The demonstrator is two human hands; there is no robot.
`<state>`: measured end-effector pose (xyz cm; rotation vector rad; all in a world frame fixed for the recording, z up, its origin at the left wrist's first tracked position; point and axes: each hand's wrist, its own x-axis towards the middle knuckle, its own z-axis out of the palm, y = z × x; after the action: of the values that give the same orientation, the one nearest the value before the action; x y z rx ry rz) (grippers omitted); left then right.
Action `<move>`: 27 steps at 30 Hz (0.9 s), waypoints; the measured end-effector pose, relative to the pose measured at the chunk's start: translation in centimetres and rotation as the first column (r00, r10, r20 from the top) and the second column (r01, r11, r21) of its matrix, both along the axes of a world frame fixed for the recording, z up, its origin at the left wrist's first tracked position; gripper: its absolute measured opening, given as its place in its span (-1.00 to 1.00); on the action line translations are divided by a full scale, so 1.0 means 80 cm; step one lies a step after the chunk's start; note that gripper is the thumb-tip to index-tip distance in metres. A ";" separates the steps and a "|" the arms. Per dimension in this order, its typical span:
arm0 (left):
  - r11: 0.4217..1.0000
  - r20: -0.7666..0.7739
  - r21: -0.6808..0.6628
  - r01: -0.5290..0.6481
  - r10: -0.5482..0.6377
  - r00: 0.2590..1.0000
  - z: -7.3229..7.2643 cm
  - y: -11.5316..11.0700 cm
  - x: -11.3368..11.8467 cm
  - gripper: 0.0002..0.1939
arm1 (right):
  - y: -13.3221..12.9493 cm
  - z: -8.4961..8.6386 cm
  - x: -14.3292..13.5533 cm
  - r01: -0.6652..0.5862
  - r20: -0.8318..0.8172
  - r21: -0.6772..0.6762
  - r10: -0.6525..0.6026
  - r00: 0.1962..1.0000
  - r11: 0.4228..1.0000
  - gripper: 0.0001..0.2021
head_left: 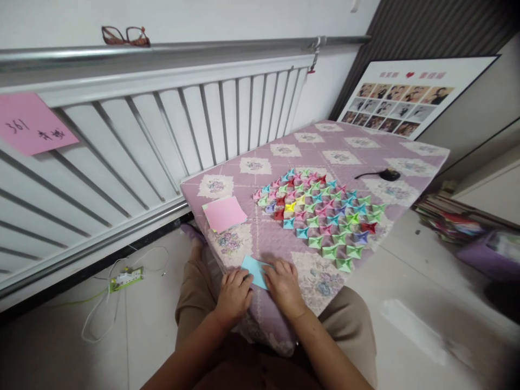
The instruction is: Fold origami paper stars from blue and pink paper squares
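Observation:
A light blue sheet of paper point(255, 271) lies on the cloth-covered table near its front edge. My left hand point(234, 292) rests at the left end of the sheet, its fingers curled onto the paper. On the right end, my right hand point(284, 284) presses down with bent fingers. Beyond the hands stand several rows of small folded paper pieces point(312, 211) in green, pink, blue, red and yellow. A stack of pink paper point(225, 214) lies to the left of these rows.
A black object with a short cord point(389, 174) lies at the table's far right. The white radiator point(182, 130) borders the table's left side. A power strip point(127, 278) with cables is on the floor. Glasses point(125, 36) rest on the rail.

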<state>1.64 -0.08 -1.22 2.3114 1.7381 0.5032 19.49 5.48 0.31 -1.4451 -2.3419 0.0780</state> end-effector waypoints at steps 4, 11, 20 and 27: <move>0.999 -0.066 -0.015 -0.038 0.037 0.997 0.003 0.006 -0.004 -0.62 | -0.001 -0.002 0.018 0.113 -0.080 0.061 -0.108 0.991 0.992 -0.71; 0.998 -0.091 0.022 -0.064 0.065 0.994 0.004 0.007 -0.001 -0.63 | -0.029 -0.002 0.025 -0.028 -0.109 0.079 0.037 0.993 0.996 -0.80; 0.992 -0.109 0.022 0.128 -0.124 0.986 0.006 0.020 -0.011 -0.70 | -0.037 -0.026 0.022 -0.091 -0.125 0.050 0.097 0.987 0.995 -0.80; 0.976 -0.201 -0.010 0.218 -0.215 0.956 0.013 0.041 -0.035 -0.73 | -0.039 -0.014 0.038 0.010 -0.092 0.068 -0.004 0.996 0.998 -0.83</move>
<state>-1.15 3.20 -0.17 2.5996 1.5356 0.2480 22.57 2.36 -0.84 -1.3873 -2.2434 0.0604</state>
